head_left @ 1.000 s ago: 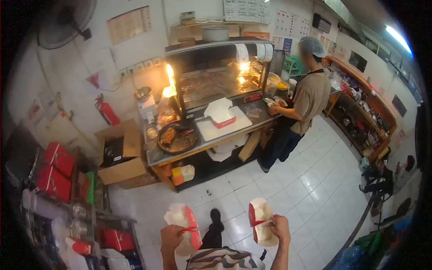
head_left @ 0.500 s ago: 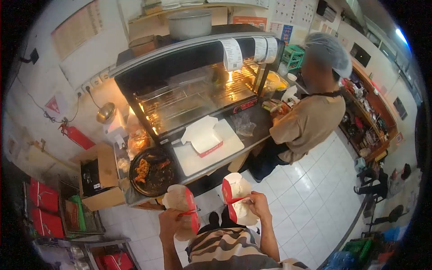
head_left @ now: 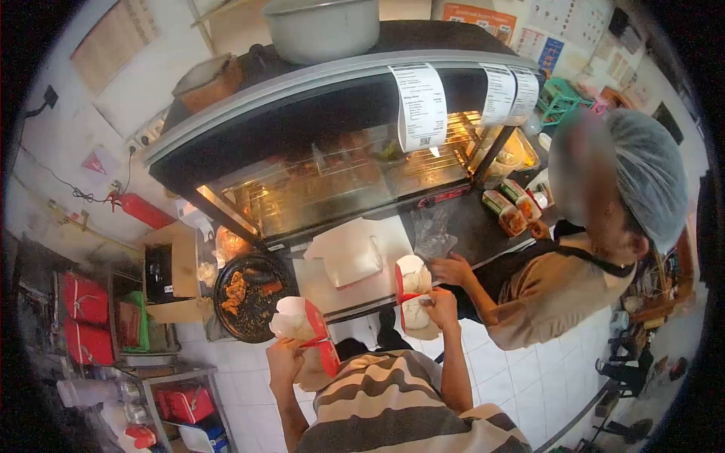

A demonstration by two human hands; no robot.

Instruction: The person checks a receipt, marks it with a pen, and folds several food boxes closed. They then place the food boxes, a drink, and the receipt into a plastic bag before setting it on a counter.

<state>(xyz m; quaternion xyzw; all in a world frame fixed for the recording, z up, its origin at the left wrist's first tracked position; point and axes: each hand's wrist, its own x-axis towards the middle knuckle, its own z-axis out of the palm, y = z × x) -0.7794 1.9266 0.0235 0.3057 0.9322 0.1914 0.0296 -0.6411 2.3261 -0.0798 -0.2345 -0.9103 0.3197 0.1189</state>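
Note:
My left hand (head_left: 284,361) is closed on the side of an open red-and-white paper food box (head_left: 296,323) with what looks like white rice inside. A similar open paper food box (head_left: 414,275), also with white contents, is gripped by my right hand (head_left: 442,306). Both are held in front of my striped shirt, near the counter's front edge. Beyond them, an open white carton (head_left: 351,257) rests on a white cutting board (head_left: 316,281). To the left sits a round black pan (head_left: 260,321) holding brown fried pieces (head_left: 234,291).
A lit glass food warmer (head_left: 302,185) with hanging receipts (head_left: 419,106) stands behind the board. At right, a co-worker in a hairnet (head_left: 646,174) reaches a hand (head_left: 451,269) towards my right-hand box. A clear plastic bag (head_left: 433,232) and food packs (head_left: 504,211) lie on the counter.
I have moved closer to the counter with both boxes, which now reach its front edge. The co-worker has turned and come nearer, one hand now extended beside my right-hand box.

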